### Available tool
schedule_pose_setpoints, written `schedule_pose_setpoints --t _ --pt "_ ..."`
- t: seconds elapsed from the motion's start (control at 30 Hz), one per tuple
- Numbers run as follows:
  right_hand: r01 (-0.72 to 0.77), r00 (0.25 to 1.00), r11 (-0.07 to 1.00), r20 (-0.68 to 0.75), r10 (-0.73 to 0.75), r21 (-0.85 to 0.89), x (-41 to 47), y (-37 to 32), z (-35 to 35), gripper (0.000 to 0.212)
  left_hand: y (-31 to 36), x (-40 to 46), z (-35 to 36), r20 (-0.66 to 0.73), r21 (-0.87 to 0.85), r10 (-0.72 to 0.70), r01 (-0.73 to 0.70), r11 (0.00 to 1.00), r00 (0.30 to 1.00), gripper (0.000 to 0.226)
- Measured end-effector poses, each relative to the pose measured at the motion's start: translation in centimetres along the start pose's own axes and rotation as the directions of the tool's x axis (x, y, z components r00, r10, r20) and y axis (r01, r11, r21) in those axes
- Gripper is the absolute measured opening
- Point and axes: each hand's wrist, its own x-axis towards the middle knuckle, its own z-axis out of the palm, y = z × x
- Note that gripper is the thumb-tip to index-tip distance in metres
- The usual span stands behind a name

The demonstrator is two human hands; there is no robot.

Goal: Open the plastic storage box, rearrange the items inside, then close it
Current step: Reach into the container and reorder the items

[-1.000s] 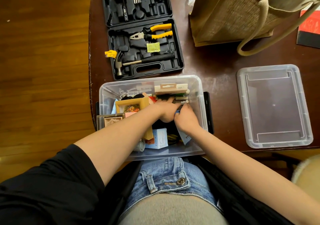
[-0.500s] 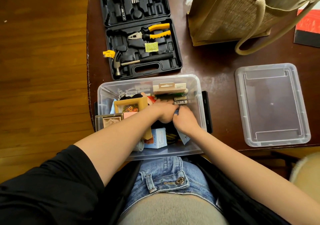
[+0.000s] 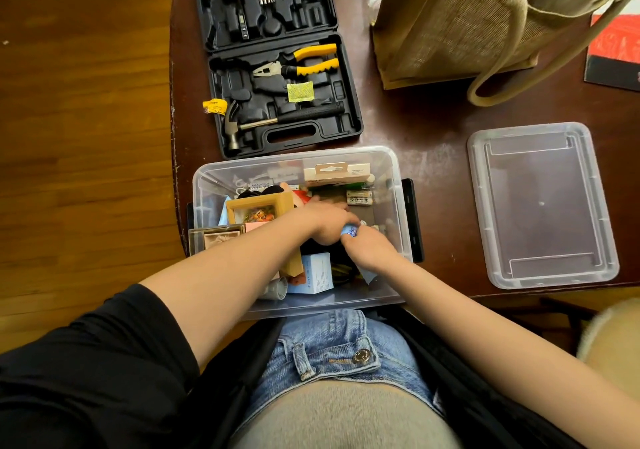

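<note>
The clear plastic storage box [image 3: 393, 171] stands open at the table's near edge, full of small items: a wooden picture frame [image 3: 258, 206], a pale blue carton [image 3: 313, 274], batteries [image 3: 359, 197] and a cardboard hang-pack [image 3: 337, 171]. Both hands are inside it. My left hand [image 3: 323, 222] and my right hand [image 3: 370, 246] meet over a small light-blue packet [image 3: 349, 231], and both pinch it. The fingertips are partly hidden. The box's clear lid [image 3: 540, 206] lies flat on the table to the right.
An open black tool case [image 3: 277, 64] with pliers, hammer and hex keys lies just behind the box. A jute bag [image 3: 467, 19] stands at the back right, and a red and black book [image 3: 613, 50] lies at the far right edge. Wooden floor is left.
Both hands stay together in the box's middle. The light-blue packet now shows between them, and the right hand has drawn slightly toward me.
</note>
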Motion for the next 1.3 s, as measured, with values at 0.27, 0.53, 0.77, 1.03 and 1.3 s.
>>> schedule_pose_setpoints --t 0.27,0.53,0.77,1.03,1.3 --pt "-0.001 0.999 0.998 -0.04 0.004 0.07 0.1 0.4 -0.2 0.028 0.3 -1.1 -1.3 0.021 -0.046 0.037 -0.036 0.998 0.999 0.06" --pt "-0.061 0.998 0.998 -0.021 0.06 -0.02 1.8 -0.8 -0.8 0.036 0.4 -2.5 -1.9 0.024 -0.018 -0.025 0.025 1.0 0.999 0.039" --pt "-0.143 0.987 0.979 -0.05 0.152 0.145 2.9 -1.2 -0.9 0.018 0.3 -2.6 -2.0 0.0 -0.021 -0.072 0.072 0.997 0.997 0.023" --pt "-0.134 0.964 0.907 -0.158 0.212 0.399 2.6 -1.0 -0.6 0.057 -0.2 -2.0 -1.4 -0.067 -0.034 -0.06 0.058 0.998 0.996 0.043" --pt "-0.074 0.995 0.954 -0.042 0.09 0.291 2.1 0.2 -0.6 0.039 -0.2 -1.0 -1.6 0.011 -0.11 -0.083 0.084 0.99 0.996 0.037"
